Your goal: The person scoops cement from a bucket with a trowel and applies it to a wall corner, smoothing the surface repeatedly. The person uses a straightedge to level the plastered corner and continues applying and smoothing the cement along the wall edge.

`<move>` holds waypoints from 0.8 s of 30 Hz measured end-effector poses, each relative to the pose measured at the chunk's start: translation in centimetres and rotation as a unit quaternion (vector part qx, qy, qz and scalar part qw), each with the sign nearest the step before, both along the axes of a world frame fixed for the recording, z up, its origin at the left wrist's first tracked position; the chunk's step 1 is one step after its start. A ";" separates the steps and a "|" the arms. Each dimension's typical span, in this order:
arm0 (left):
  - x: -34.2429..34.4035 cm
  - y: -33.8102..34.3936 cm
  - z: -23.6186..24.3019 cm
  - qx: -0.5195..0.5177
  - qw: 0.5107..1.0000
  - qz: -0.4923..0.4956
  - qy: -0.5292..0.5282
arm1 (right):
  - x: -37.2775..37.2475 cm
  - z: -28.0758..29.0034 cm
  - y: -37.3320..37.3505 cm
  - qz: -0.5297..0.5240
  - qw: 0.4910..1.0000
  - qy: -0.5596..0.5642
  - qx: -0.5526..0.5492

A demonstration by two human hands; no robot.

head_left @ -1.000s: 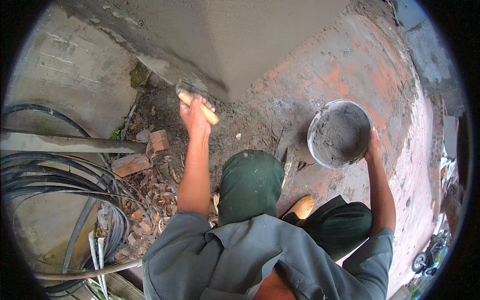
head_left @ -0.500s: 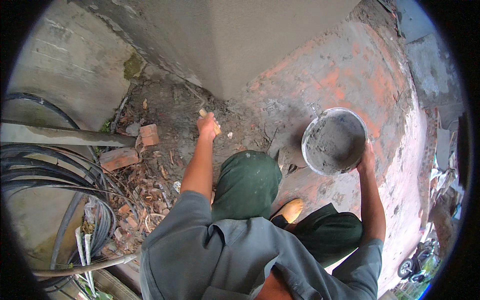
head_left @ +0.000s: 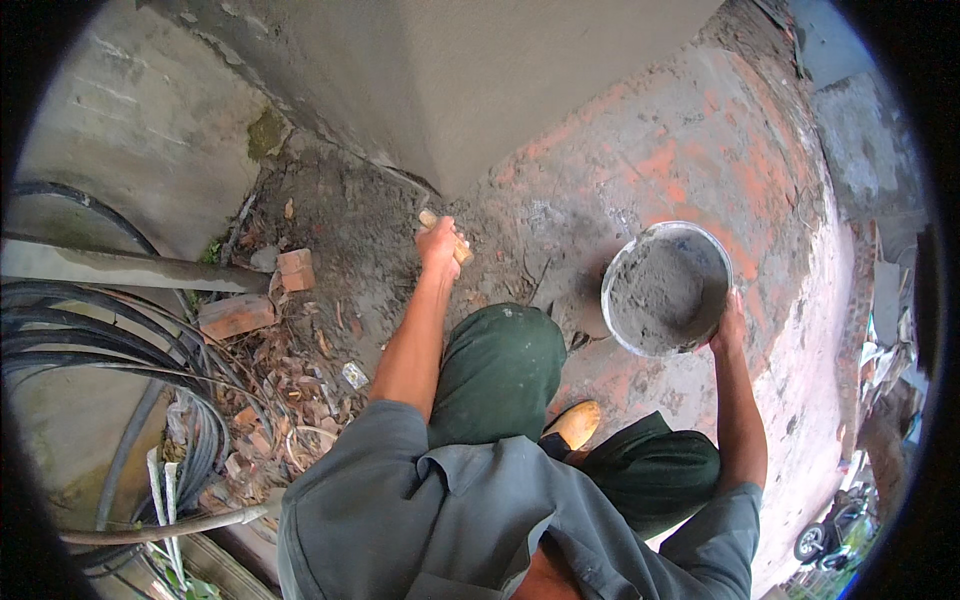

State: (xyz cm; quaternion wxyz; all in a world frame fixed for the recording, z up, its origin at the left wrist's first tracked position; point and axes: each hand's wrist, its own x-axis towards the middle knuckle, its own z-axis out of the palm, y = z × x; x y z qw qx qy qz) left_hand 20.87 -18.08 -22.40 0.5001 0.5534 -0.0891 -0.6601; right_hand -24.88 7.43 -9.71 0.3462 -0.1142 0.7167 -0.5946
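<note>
My left hand point(head_left: 438, 243) is closed round the wooden handle point(head_left: 461, 254) of a trowel; its metal part is mostly hard to make out, close to the bottom edge of the grey mortar-coated wall point(head_left: 430, 90). My right hand point(head_left: 728, 325) grips the right rim of a round pail point(head_left: 660, 290) holding grey mortar. My knee in dark green trousers point(head_left: 495, 370) and a tan boot point(head_left: 575, 425) are below, between my forearms.
Bricks point(head_left: 240, 316), rubble and dry leaves lie left of me, with coiled black hoses point(head_left: 90, 335) and a pipe point(head_left: 130, 268) by a stained wall point(head_left: 150, 140). A mottled grey and orange surface point(head_left: 680, 150) spreads rightward. A motorbike point(head_left: 830, 530) shows at the far right.
My left hand with the trowel has moved right and slightly down along the wall's bottom edge. The pail in my right hand has shifted a little down and left in view.
</note>
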 end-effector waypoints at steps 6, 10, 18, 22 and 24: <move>-0.9 0.2 7.5 -0.061 0.997 0.016 -0.049 | -1.9 -1.5 0.5 0.044 0.999 0.004 -0.019; -1.3 0.4 12.8 -0.121 0.989 0.031 -0.077 | -2.0 -1.9 0.2 0.035 0.999 0.003 -0.012; 2.0 -0.9 15.3 -0.263 0.957 0.069 -0.100 | -0.7 0.1 -0.5 0.012 0.999 -0.017 0.031; 7.7 -1.3 8.9 -0.097 0.987 0.059 -0.112 | -0.6 0.1 -0.6 0.013 0.999 -0.002 0.031; 9.9 -1.4 4.6 -0.022 0.993 0.032 -0.107 | -0.8 -0.2 -0.5 0.039 0.999 -0.006 0.011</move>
